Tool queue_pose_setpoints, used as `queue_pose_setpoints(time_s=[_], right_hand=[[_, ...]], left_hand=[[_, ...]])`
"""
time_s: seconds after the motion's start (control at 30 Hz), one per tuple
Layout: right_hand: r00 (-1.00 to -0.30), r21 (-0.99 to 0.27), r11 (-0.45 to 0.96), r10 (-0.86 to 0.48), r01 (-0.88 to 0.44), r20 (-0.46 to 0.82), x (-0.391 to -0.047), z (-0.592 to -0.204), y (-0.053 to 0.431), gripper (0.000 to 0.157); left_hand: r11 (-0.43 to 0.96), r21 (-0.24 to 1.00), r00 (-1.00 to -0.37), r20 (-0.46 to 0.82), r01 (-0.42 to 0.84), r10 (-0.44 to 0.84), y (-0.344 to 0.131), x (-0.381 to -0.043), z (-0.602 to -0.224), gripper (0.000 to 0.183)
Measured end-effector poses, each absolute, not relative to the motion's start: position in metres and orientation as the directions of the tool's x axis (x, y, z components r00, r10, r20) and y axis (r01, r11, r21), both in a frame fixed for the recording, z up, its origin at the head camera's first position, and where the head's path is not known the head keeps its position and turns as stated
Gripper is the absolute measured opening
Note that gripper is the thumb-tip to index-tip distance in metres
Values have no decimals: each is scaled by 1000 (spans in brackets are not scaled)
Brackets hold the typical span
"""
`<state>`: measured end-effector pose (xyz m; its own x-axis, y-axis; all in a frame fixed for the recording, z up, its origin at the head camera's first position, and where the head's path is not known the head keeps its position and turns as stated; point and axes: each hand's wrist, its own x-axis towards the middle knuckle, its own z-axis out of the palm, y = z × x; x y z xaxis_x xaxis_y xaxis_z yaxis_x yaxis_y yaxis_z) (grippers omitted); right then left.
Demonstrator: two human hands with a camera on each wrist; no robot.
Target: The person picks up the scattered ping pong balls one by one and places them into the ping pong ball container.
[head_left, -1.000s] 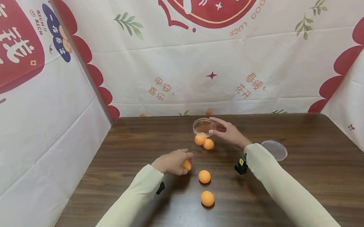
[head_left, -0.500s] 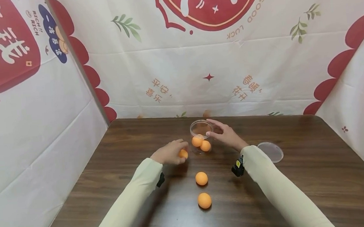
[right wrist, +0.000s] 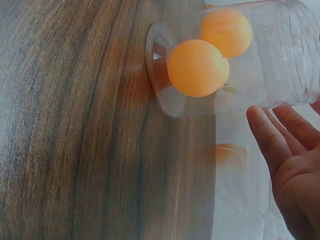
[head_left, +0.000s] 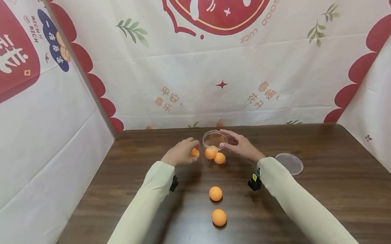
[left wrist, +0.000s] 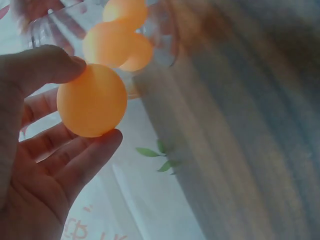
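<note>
My left hand [head_left: 183, 152] pinches an orange ping-pong ball [left wrist: 92, 101] between thumb and fingertips, raised just left of a clear plastic jar [right wrist: 265, 65]. Thumb and fingers of my right hand [head_left: 242, 147] hold the jar near its open rim from the right. The jar stands upright on the table. Inside lie orange balls [right wrist: 197, 68]; three of them show in the left wrist view. Nearer to me, two more balls lie on the table, a middle ball [head_left: 215, 193] and a front ball [head_left: 219, 217].
A clear round lid [head_left: 289, 163] lies flat on the brown wooden table [head_left: 255, 223], right of the jar and beside my right forearm. A printed white cloth [head_left: 165, 71] hangs behind the table's back edge, with more cloth at both sides.
My left hand has lifted the ball from beside the other loose balls and carried it forward, level with the jar's upper part. My right hand stays at the jar. The view has shifted slightly.
</note>
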<state>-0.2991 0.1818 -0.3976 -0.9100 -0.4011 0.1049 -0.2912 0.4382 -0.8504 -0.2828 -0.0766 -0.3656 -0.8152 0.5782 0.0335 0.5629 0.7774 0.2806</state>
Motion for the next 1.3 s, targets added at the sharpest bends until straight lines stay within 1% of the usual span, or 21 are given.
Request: queue_pose_setpoints(time_s=[0.2,0.53,0.73,0.87,1.03,1.2,1.3], right_hand=[[-916,-842,457,-388,-286,101,-297,-396,181,65],[-924,-852,454,-374,-260,82,-294,-391,186,66],[-921,-858,447,-384,-255,74,-285,-378,181,63],[-920,-853,456,-386,-254,67,-273,-365,176,61],[-919,-845,468,-388,-258,66,-269,-361,173,60],[-918,-843,470,-390,-262,68,-272,-364,172,60],[-919,-853,457,-390,-253,63,-281,-375,174,62]], left_hand=[[788,266,-829,97,555,551,-78,-287,-351,27],[768,251,-808,195,589,556,-67,-294,-329,26],[735,309,-796,282,603,535,-60,-295,-321,23],[722,333,-794,292,607,533,-55,-296,-320,24],[693,327,-766,304,642,566,-47,-298,-324,23],[683,331,-759,282,651,587,-42,-299,-329,23],[683,332,-759,262,650,596,-42,-300,-332,23]])
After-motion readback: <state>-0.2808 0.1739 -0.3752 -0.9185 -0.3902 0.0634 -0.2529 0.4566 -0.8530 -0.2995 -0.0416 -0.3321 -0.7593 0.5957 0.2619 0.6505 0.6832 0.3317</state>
